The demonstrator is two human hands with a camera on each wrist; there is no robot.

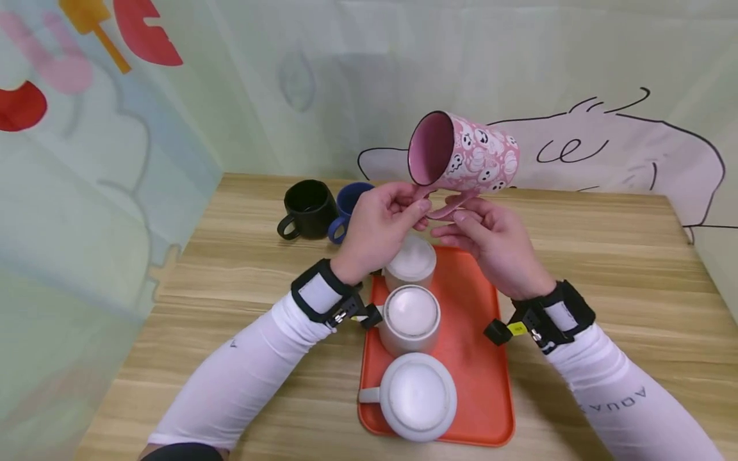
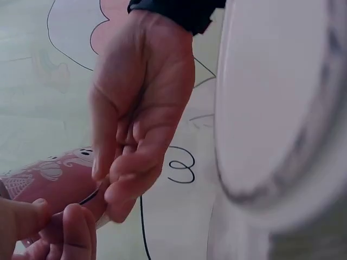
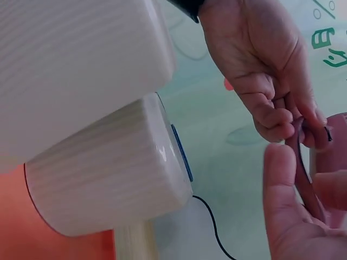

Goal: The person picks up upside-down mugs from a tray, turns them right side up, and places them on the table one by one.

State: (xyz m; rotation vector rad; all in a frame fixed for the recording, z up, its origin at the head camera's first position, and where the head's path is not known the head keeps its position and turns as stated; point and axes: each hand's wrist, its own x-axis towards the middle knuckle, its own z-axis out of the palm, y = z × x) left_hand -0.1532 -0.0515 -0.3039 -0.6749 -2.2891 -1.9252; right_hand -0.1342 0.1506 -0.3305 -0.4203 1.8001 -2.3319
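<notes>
Held up over the far end of the tray is a pink mug (image 1: 484,153) with ghosts and pumpkins on it. It lies on its side in the air, its dark-rimmed mouth facing left and its handle (image 1: 446,210) hanging down. My left hand (image 1: 380,224) pinches the handle near the mouth between thumb and fingers. Toward the mug's base, my right hand (image 1: 498,246) pinches the other end of the handle. The right wrist view shows the thumbs and fingers of both hands around the pink handle (image 3: 304,181).
An orange tray (image 1: 473,358) stands below the hands. Along its left side are three white mugs (image 1: 418,394), bottoms up in a row. Behind the left hand, a black mug (image 1: 310,211) and a blue mug (image 1: 348,200) stand on the wooden table (image 1: 242,256), near a printed curtain (image 1: 259,83).
</notes>
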